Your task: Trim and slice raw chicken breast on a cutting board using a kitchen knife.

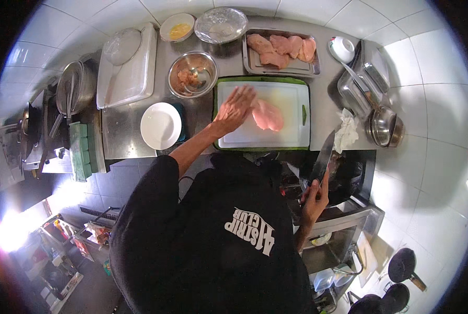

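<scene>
A raw chicken breast (268, 116) lies on the white cutting board (239, 138), which has a green border. My left hand (235, 108) hovers over or rests on the board just left of the meat; I cannot tell which. Its fingers are stretched out, slightly smeared by motion, and nothing shows in them. Off the counter's front edge to the right, my right hand (313, 201) grips a large kitchen knife (323, 157) by its handle. The broad blade points up and away, close to a crumpled white paper towel (346, 131).
Behind the board stand a metal tray (255, 68) of chicken breasts and a steel bowl (209, 86) with meat scraps. A white bowl (161, 125) sits to the left, near a white lidded tub (127, 83). Steel pans (383, 125) and a ladle crowd the right end.
</scene>
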The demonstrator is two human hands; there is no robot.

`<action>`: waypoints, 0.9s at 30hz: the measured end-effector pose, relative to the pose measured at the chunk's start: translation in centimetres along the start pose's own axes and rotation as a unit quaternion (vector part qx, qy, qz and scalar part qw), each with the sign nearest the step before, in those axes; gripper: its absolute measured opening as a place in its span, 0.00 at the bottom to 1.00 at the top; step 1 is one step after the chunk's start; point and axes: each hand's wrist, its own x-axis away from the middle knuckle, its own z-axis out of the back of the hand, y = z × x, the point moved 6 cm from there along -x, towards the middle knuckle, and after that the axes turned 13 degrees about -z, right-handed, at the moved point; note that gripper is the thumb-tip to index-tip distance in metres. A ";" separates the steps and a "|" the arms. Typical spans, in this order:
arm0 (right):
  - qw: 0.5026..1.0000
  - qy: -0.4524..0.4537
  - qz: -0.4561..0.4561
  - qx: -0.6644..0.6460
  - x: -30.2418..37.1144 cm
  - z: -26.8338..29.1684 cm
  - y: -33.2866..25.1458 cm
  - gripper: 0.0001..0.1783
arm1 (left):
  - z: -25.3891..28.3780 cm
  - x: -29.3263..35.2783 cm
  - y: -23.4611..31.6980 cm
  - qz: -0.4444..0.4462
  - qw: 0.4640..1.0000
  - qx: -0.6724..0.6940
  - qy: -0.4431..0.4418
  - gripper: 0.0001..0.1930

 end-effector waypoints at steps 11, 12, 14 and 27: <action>1.000 0.005 -0.010 0.003 0.2 -1.8 -0.1 0.28 | -1.5 -2.3 -1.9 0.067 0.992 0.090 0.060 0.22; 1.000 -0.005 -0.014 0.003 0.1 -2.0 -0.1 0.28 | -2.2 -2.1 -1.9 0.068 0.992 0.089 0.062 0.22; 1.000 -0.006 -0.015 0.008 0.1 -2.2 0.1 0.28 | -3.9 -2.6 -0.9 0.040 0.995 0.077 -0.057 0.22; 1.000 -0.005 -0.015 0.007 -0.5 -3.5 0.1 0.28 | -3.3 -5.9 -3.1 0.021 0.939 0.294 -0.178 0.17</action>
